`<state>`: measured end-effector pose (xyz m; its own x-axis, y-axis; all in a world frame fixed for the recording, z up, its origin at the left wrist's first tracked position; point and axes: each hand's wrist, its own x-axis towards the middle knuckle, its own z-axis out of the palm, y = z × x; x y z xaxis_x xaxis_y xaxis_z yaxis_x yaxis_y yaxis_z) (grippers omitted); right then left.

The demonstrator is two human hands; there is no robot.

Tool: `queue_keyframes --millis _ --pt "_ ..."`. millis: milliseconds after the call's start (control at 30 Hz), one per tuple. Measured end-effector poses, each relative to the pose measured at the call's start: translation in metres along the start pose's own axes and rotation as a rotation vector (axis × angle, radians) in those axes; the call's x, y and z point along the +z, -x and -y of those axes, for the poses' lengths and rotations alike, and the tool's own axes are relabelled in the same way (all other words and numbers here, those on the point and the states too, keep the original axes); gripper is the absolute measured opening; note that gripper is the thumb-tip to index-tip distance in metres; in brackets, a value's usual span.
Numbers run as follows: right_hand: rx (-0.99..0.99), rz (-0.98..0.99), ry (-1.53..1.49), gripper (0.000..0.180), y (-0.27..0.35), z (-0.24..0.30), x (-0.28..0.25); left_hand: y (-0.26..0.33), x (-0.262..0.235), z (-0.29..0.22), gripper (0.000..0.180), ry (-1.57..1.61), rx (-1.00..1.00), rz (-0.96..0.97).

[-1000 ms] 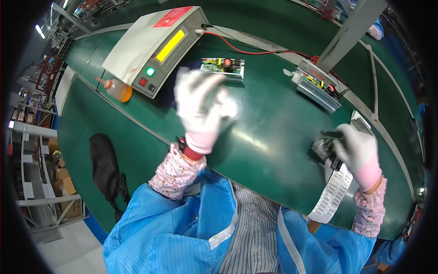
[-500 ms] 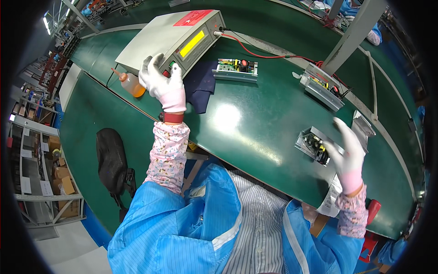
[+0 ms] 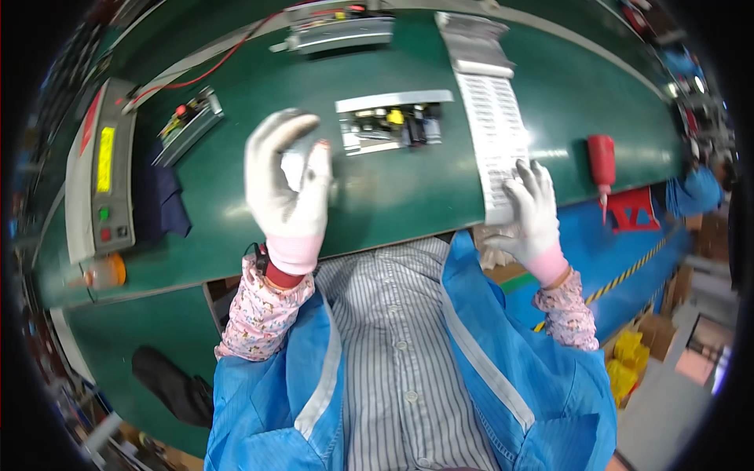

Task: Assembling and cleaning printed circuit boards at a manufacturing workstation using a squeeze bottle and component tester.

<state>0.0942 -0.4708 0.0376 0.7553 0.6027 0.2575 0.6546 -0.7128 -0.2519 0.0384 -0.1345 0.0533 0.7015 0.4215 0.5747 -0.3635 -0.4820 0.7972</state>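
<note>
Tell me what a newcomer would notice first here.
Two white-gloved hands over a green conveyor belt: the left hand is raised mid-belt, the right hand presses on a long white label strip hanging over the near edge. Between them lies an open circuit board; a grey tester with a yellow display sits far left.

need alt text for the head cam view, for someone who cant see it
A person in white gloves and a blue coat works at a green bench: the left hand is raised over it, curled around something small, while the right hand rests on a long label sheet. A circuit board lies between the hands, and a grey tester sits at far left.
</note>
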Motion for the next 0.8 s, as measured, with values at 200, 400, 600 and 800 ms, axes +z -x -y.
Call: queue_keyframes --millis 200,400,600,800 --pt "0.007 -0.114 0.059 0.051 0.04 -0.023 0.007 0.025 0.056 -0.015 0.031 0.426 -0.682 0.662" --pt "0.029 -0.295 -0.188 0.03 0.04 -0.016 0.001 0.031 0.115 -0.036 0.046 0.829 -1.293 0.974" --pt "0.159 -0.318 -0.229 0.027 0.021 -0.005 -0.012 0.051 0.157 -0.026 0.038 0.945 -1.175 0.942" --pt "0.296 -0.32 -0.331 0.025 0.017 -0.011 -0.003 0.061 0.167 -0.023 0.034 0.96 -1.091 0.873"
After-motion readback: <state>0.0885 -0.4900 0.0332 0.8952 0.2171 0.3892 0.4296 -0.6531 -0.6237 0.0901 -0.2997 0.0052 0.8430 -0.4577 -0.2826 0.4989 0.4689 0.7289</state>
